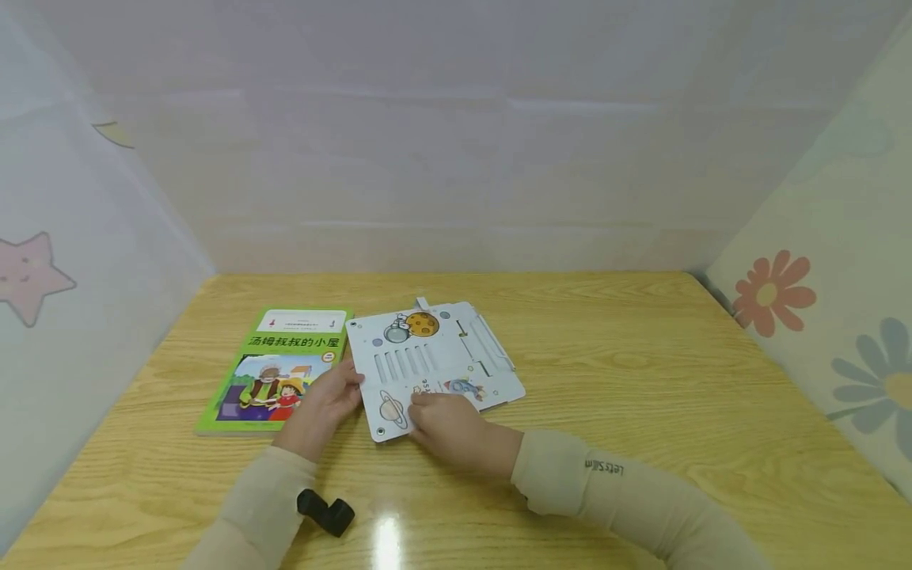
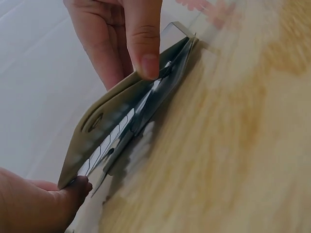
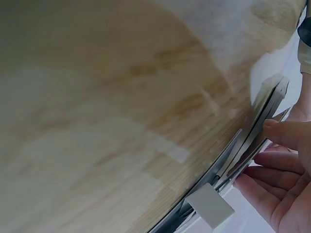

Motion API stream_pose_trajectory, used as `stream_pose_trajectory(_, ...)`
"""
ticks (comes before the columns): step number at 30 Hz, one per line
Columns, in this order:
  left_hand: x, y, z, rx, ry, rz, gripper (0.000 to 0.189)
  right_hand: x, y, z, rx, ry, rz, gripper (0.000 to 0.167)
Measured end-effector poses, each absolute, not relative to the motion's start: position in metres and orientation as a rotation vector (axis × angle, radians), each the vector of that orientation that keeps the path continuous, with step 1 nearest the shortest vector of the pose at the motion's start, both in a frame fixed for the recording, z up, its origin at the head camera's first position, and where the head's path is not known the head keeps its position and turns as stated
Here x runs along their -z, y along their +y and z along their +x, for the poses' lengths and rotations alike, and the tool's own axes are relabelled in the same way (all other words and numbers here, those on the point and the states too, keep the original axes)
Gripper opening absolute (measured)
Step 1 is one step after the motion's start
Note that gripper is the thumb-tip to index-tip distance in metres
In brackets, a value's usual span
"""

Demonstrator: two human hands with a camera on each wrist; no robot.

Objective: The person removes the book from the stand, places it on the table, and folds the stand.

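A white folding book stand [image 1: 420, 372] with printed planets, an astronaut and a rocket is held tilted over the table by both hands. My left hand [image 1: 335, 400] grips its left edge, with the thumb along the rim in the left wrist view. At the near edge, my right hand [image 1: 449, 427] pinches the printed panel between thumb and fingers. In the left wrist view the stand's panels [image 2: 102, 126] are spread slightly apart, with a gap between them. A small white tab [image 3: 210, 206] sticks out of the stand in the right wrist view.
A green picture book [image 1: 274, 372] lies flat on the wooden table [image 1: 641, 356], left of the stand and partly behind my left forearm. Pale cloth walls [image 1: 456, 158] with star and flower prints enclose the back and sides. A black wrist camera [image 1: 325, 512] sits on the left sleeve.
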State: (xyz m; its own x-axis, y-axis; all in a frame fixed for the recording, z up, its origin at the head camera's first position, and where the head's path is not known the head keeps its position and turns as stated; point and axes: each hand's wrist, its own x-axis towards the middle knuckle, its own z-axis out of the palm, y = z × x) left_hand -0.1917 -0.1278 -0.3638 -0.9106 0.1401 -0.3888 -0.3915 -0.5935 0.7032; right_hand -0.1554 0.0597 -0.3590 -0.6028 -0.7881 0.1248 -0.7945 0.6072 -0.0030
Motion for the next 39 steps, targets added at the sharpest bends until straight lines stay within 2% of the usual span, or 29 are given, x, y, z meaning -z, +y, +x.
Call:
stream_pose_trajectory(7, 0.367, -0.128, -0.191, -2.571, 1.103, -0.584, 0.062, 0.36, 0.058, -0.157, -0.037, -2.752, 1.34, 0.018)
stream_pose_trajectory(26, 0.374, -0.122, -0.195, -2.581, 1.224, -0.584, 0.062, 0.363, 0.062, -0.155, -0.074, -2.771, 1.399, 0.017)
stream_pose_trajectory(33, 0.374, -0.122, -0.193, -2.59, 1.209, -0.671, 0.064, 0.362, 0.072, -0.158, -0.273, -2.882, 1.445, 0.034)
stream_pose_trajectory(39, 0.378, -0.122, -0.195, -2.534, 1.326, -0.574, 0.059, 0.356, 0.092, -0.162, -0.415, -2.875, 1.357, 0.043)
